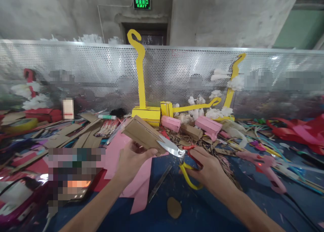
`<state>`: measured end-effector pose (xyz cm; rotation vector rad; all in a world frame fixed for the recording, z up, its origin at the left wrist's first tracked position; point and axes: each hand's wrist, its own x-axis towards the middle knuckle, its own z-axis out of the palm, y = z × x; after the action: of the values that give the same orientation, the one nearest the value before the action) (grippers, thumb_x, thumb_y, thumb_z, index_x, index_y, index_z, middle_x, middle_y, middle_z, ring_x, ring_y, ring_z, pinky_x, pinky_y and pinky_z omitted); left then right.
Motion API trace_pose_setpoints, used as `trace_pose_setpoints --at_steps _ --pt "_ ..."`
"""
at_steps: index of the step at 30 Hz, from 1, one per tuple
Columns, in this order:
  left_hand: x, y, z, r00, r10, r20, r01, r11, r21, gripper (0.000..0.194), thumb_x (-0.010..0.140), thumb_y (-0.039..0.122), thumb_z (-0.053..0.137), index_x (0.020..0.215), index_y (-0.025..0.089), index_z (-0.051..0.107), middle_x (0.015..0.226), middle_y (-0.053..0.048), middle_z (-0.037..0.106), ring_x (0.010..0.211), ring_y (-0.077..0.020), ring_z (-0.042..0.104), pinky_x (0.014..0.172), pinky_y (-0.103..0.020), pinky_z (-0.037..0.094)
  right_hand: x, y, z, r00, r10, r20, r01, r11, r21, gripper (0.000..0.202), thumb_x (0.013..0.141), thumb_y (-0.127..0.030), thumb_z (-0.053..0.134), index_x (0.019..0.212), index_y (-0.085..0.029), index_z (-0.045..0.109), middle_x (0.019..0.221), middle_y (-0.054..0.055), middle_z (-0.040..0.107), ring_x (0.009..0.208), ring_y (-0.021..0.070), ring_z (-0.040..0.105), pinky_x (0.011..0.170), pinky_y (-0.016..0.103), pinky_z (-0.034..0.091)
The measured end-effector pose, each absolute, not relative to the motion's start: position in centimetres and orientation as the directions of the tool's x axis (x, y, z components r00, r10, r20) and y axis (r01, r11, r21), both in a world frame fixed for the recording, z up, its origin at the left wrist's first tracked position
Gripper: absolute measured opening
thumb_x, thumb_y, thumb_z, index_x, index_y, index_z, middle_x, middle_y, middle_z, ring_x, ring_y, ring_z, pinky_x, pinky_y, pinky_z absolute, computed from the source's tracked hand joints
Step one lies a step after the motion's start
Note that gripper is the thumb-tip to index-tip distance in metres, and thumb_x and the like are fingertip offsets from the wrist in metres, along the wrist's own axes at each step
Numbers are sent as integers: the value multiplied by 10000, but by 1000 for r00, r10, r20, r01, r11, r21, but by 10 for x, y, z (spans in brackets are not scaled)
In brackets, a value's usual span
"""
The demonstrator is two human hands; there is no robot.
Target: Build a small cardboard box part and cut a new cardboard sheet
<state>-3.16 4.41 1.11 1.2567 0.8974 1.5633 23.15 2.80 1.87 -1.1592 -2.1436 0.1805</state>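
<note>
One cardboard box (143,134) slants down toward the scissors (172,149).

Dark blue table (202,213), oval cardboard piece (174,207) at the near edge, clear ruler (160,184) beside pink sheets (136,188), pink glue gun (269,168) at right, cardboard scraps (224,154)

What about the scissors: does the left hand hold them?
No: the right hand grips the scissors by their handles, while the left hand holds the cardboard box.
</note>
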Motion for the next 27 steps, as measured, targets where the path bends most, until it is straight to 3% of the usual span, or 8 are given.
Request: trace_pose_setpoints --at_steps 6,11,15,18,22,27 --pt "-25 42 11 -58 948 312 -232 -317 920 516 590 297 917 1045 167 712 1052 -104 779 994 -302 718 877 -424 577 231 36 13 -308 736 603 708 601 -372 133 838 -277 697 808 -208 587 884 59 644 816 212 603 717 303 475" --pt "-26 44 13 -102 937 333 -239 -348 907 471 638 317 893 1047 176 706 1077 -83 774 1044 -292 696 915 -402 555 225 32 15 -199 812 548 750 487 -449 253 812 -374 722 856 -220 525 878 34 582 705 176 531 614 285 440" --pt "-29 45 15 -90 928 363 -231 -374 898 408 724 310 841 1081 193 683 1111 -71 759 1097 -263 671 960 -396 532 226 30 15 -223 808 545 759 495 -423 328 823 -420 715 965 -213 505 979 61 558 825 214 551 725 332 476" --pt "-29 46 16 -102 930 354 -226 -368 902 438 709 323 848 1090 179 688 1139 -96 752 1116 -284 665 971 -418 528 228 29 16 -278 791 546 739 539 -404 266 848 -323 669 1037 -211 518 1050 80 566 911 235 571 789 351 487" --pt "-30 46 17 -87 932 351 -221 -362 906 474 695 309 858 1117 178 687 1169 -93 746 1111 -280 671 979 -417 525 230 27 18 -340 767 544 713 587 -383 366 812 -241 678 1151 -214 545 1208 107 577 1087 268 582 919 386 482" --pt "-33 45 21 3 927 376 -184 -369 911 435 690 281 864 1077 173 697 1093 -91 770 1036 -279 705 916 -406 563 232 27 18 -366 780 508 711 586 -389 350 840 -257 681 1176 -225 585 1282 99 592 1157 261 582 943 363 484"
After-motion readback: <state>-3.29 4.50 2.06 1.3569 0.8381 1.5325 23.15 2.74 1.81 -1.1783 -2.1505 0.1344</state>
